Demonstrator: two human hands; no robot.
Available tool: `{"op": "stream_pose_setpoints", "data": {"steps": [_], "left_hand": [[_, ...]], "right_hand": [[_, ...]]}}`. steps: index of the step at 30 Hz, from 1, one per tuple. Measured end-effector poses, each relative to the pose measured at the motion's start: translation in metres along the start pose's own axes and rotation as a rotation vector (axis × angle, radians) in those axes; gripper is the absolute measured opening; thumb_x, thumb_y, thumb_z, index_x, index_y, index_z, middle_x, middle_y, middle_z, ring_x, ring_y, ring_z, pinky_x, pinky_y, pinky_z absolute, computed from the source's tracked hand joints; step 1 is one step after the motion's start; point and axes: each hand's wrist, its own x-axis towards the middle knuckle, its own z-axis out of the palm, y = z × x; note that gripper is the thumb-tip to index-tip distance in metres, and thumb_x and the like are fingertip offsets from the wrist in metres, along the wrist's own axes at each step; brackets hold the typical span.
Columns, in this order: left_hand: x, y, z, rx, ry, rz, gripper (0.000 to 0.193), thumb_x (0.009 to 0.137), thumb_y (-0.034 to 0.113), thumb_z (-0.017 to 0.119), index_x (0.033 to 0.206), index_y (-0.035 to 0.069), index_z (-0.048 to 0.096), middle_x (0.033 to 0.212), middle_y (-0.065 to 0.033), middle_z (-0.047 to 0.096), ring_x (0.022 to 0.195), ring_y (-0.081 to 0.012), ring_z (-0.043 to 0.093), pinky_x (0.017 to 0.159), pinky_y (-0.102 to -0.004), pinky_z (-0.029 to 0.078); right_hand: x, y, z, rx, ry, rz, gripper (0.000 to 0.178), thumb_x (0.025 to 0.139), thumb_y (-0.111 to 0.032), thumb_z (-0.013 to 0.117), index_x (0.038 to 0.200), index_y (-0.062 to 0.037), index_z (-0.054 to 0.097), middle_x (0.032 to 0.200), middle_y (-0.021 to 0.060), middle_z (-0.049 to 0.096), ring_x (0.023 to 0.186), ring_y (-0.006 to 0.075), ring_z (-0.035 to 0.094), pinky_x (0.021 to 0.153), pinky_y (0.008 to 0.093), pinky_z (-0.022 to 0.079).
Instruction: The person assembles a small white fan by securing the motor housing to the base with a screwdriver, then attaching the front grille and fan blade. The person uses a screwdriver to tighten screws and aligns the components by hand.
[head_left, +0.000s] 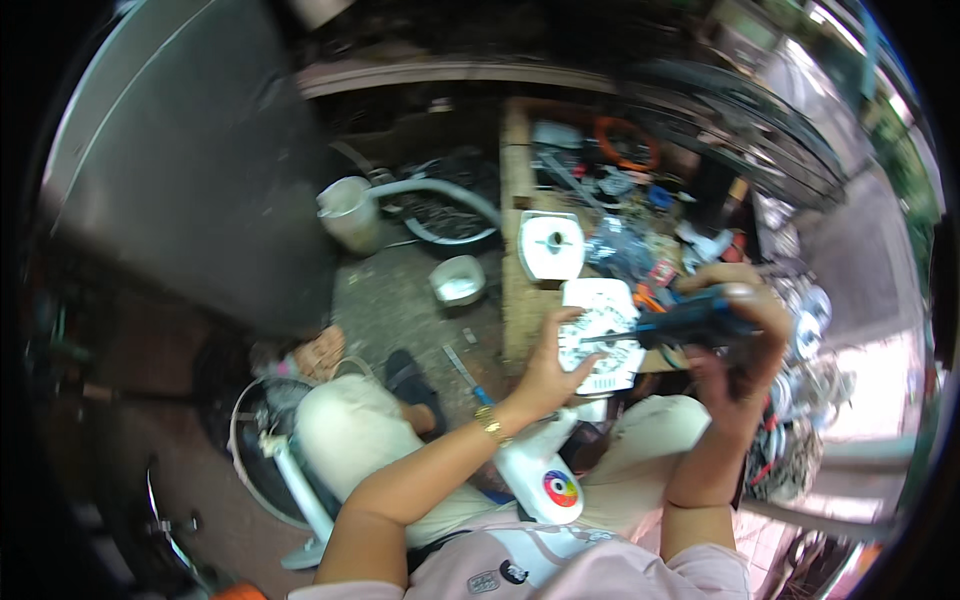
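Gripped by the left hand (545,375), a white slotted plastic housing (600,300) is held beside the wooden bench (519,325). A blue-black pistol-shaped driver (690,322) is grasped by the right hand (767,322), bit aimed at it. Work is judged midway: a squarish white plastic cover (536,258) lies separate; driving seems unfinished.

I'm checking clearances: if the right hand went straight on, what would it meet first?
The right hand, led by its dark power tool, would likely meet the white plastic part held by the left hand; whether the tip touches is unclear.
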Motion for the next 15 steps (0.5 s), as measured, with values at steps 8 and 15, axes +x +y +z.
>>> {"op": "stream_pose_setpoints", "data": {"steps": [8,15], "left_hand": [[-0.003,-0.012,0.005,-0.024,0.011,0.143,0.06,0.078,0.011,0.069,0.128,0.004,0.037,0.12,-0.0138,0.046,0.12,-0.0292,0.043,0.104,-0.0389,0.032],[-0.003,-0.006,0.006,-0.081,-0.021,0.138,0.06,0.078,0.013,0.07,0.127,0.004,0.036,0.12,-0.015,0.045,0.121,-0.0311,0.043,0.103,-0.0406,0.032]], "right_hand": [[-0.019,0.009,0.01,-0.033,0.07,0.082,0.08,0.081,-0.015,0.071,0.142,-0.0097,0.02,0.112,0.0213,0.052,0.085,0.0237,0.057,0.077,0.0357,0.05],[-0.02,0.014,0.001,-0.118,0.053,0.062,0.075,0.085,-0.012,0.065,0.143,-0.007,0.018,0.11,0.0225,0.053,0.085,0.0246,0.057,0.076,0.036,0.051]]}}
